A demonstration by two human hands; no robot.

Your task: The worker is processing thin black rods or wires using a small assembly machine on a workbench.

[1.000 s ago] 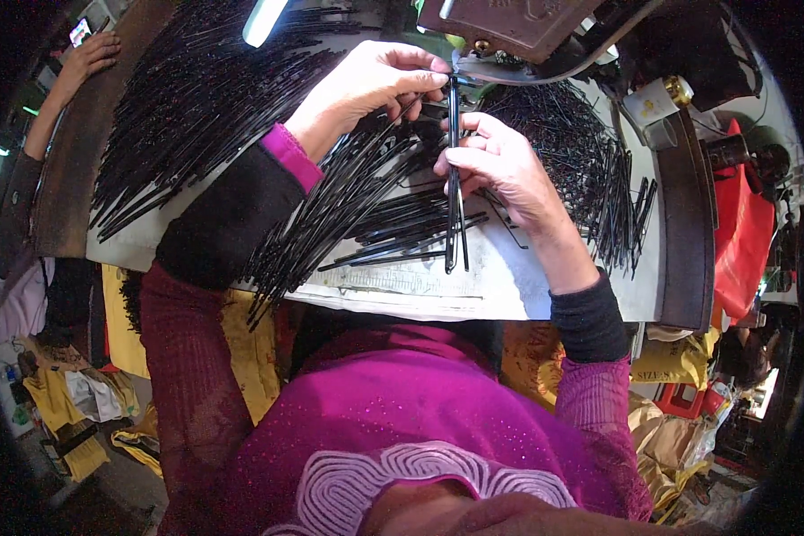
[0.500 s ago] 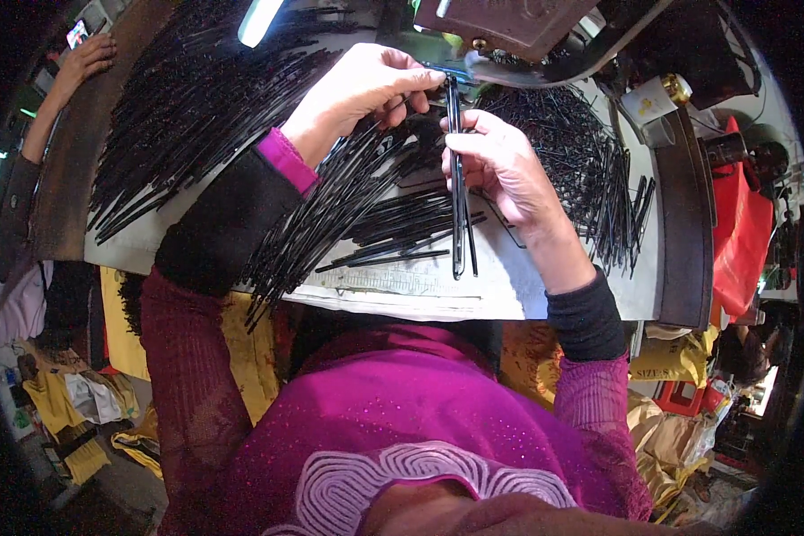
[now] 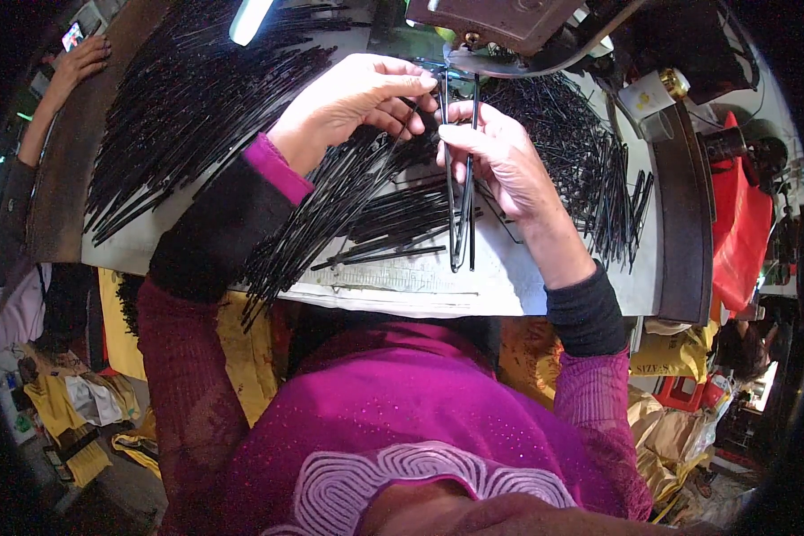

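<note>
A long, thin black strip (image 3: 452, 214), bent into a narrow loop at its lower end, hangs from my right hand (image 3: 505, 165). The right thumb and fingers are closed on it, and a second straight black length runs beside it. The upper ends of both reach the bed of a sewing machine (image 3: 496, 27), below its metal arm. My left hand (image 3: 353, 103) is just left of these upper ends, its thumb and forefinger pressed together and the other fingers curled. Whatever its fingertips pinch is too small to make out.
A big heap of black strips (image 3: 188, 116) covers the table's left side, with a smaller bundle (image 3: 402, 219) before me. Tangled strips (image 3: 572, 134) lie to the right. A jar with a gold lid (image 3: 657, 94) stands at the right edge. Another person's hand (image 3: 85, 62) rests far left.
The black lengths, close together before, have spread apart at the top. My left hand has shifted slightly left and down from their upper ends. The right hand has barely moved.
</note>
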